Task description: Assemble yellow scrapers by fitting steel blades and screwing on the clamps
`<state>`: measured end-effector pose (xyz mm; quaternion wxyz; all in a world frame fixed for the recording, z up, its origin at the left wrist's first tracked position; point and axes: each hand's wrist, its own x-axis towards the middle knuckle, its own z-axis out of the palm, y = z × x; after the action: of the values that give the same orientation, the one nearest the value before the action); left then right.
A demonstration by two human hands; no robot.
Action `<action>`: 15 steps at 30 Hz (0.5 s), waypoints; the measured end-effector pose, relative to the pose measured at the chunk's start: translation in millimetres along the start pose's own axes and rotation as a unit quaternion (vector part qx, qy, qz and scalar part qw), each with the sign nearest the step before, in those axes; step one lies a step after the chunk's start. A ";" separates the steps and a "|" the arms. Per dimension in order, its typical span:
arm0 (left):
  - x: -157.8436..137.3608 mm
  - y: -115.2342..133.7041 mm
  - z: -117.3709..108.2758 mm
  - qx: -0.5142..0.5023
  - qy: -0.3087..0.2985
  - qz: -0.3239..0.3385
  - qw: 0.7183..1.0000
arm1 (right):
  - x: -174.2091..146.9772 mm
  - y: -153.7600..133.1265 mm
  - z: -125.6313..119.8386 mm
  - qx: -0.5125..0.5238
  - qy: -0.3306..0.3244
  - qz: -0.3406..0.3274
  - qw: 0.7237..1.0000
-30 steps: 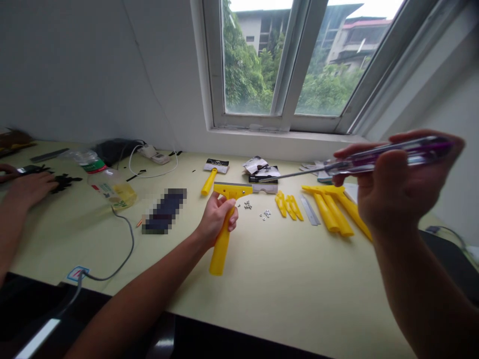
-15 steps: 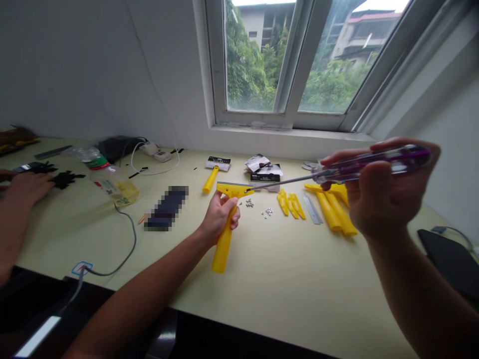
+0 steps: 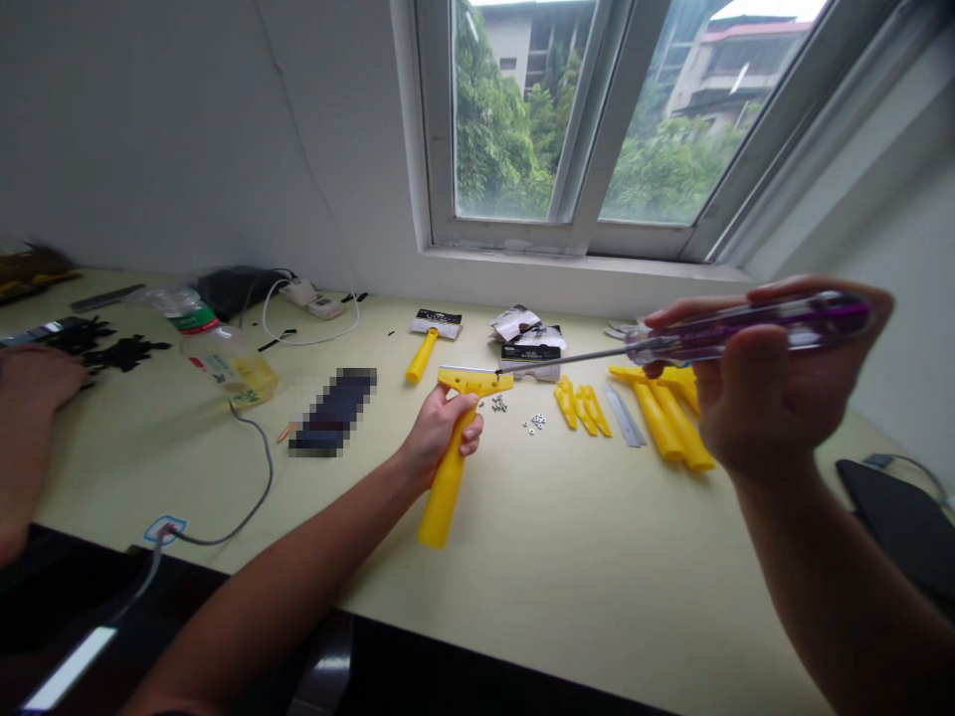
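Note:
My left hand (image 3: 448, 433) is wrapped round the neck of a yellow scraper (image 3: 446, 497), its wide head with a metal blade edge pointing away from me. My right hand (image 3: 776, 378) grips the clear and purple handle of a screwdriver (image 3: 571, 359). The screwdriver's tip is at the right end of the scraper head; whether it touches there I cannot tell. Just beyond my left hand lie several small screws (image 3: 498, 404) and several nuts (image 3: 534, 424). Yellow clamp pieces (image 3: 582, 406), metal blades (image 3: 625, 416) and yellow scraper handles (image 3: 671, 418) lie to the right.
Another yellow scraper (image 3: 423, 355) with a card label lies at the back, near crumpled packaging (image 3: 529, 348). Left are a pixelated dark object (image 3: 333, 413), a tilted bottle (image 3: 228, 363) and a cable (image 3: 269, 477). Another person's hand (image 3: 41, 378) rests by black pieces (image 3: 130, 355). A black phone-like device (image 3: 895, 517) lies far right.
The scraper head has tilted slightly and shifted a little right. The screwdriver tip has moved from the face of the head up to near its blade edge.

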<state>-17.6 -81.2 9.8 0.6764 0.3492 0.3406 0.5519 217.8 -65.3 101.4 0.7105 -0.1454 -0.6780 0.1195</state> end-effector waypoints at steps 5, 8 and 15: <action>0.3 0.8 -0.1 -0.007 -0.002 -0.017 1.000 | -0.2 -1.4 1.6 -0.017 0.011 0.019 1.000; 0.0 2.4 1.4 -0.014 -0.002 -0.027 1.000 | -1.4 -1.5 1.8 -0.041 0.013 0.039 0.998; 0.2 2.4 0.1 -0.023 -0.004 -0.038 0.999 | -1.0 -6.8 3.4 -0.039 0.009 0.044 0.998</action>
<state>-18.7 -80.7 11.8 0.7062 0.3226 0.3379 0.5319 214.1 -71.8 103.1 0.7045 -0.2038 -0.6687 0.1222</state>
